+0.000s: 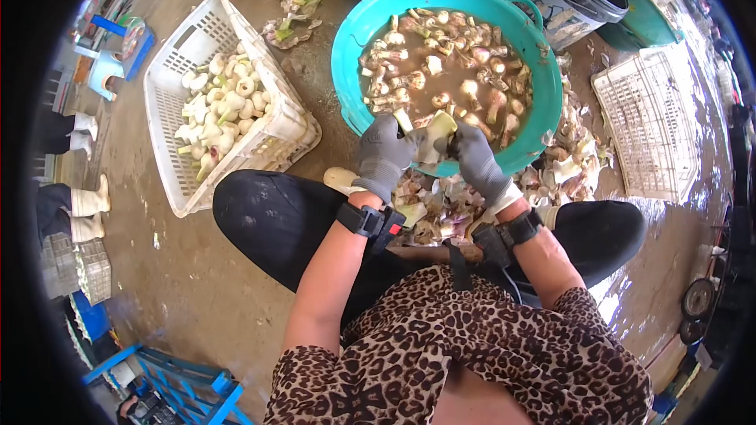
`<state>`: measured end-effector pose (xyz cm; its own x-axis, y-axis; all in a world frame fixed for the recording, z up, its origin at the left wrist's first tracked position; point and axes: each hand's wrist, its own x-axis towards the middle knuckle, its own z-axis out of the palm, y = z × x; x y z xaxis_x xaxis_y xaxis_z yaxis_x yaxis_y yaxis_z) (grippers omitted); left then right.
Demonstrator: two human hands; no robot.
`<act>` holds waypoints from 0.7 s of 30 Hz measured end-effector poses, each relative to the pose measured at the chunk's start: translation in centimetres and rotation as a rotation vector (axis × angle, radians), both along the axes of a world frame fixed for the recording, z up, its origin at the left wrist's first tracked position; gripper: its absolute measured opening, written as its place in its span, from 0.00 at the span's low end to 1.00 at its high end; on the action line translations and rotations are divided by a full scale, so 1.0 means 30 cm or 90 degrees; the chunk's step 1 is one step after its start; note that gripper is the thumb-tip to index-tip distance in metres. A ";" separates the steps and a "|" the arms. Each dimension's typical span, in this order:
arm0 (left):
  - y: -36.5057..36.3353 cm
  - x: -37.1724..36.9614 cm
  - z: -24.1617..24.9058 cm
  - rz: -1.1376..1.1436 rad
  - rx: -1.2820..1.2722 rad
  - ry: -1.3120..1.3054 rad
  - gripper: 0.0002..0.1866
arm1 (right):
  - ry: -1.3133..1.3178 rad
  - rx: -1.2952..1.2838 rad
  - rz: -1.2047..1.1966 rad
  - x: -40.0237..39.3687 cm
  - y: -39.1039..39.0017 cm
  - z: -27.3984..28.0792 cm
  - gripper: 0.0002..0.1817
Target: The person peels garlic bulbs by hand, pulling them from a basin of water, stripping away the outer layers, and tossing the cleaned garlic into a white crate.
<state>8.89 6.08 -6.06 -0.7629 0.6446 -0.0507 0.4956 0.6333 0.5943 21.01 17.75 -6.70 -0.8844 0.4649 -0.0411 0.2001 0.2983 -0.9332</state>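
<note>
Currently, both gloved hands grip one bulb [435, 131] over the basin [346, 47] rim at 6 o'clock: left hand [383, 156] clenched on its base, right hand [476, 159] pinching the skin. Advisably, peel away from the body; drop clean bulbs in the crate [169, 102] at 9 o'clock.

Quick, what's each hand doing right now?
Left hand: closed on the pale vegetable piece.
Right hand: closed on the same piece.

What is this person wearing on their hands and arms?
Both the left hand and the right hand wear grey knit gloves. Each wrist carries a black strap with a small device; the right one has a thin dark cable trailing from it. The forearms are bare below short leopard-print sleeves.
</note>
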 end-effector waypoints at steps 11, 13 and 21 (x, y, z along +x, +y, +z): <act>-0.067 -0.056 0.043 -0.182 0.477 -0.488 0.10 | 0.205 -0.722 -0.323 0.100 0.133 0.044 0.09; -0.085 -0.082 0.063 -0.117 0.576 -0.563 0.09 | 0.133 -0.288 -0.316 0.199 0.203 -0.096 0.07; -0.119 -0.210 0.037 0.015 0.789 -0.861 0.16 | -0.411 0.413 0.187 0.220 0.112 -0.015 0.17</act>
<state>2.58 2.52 -4.96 -0.6166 0.7773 -0.1254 -0.6664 -0.4304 0.6088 27.61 21.11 -7.16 -0.8660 0.3315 -0.3743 0.4524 0.8384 -0.3040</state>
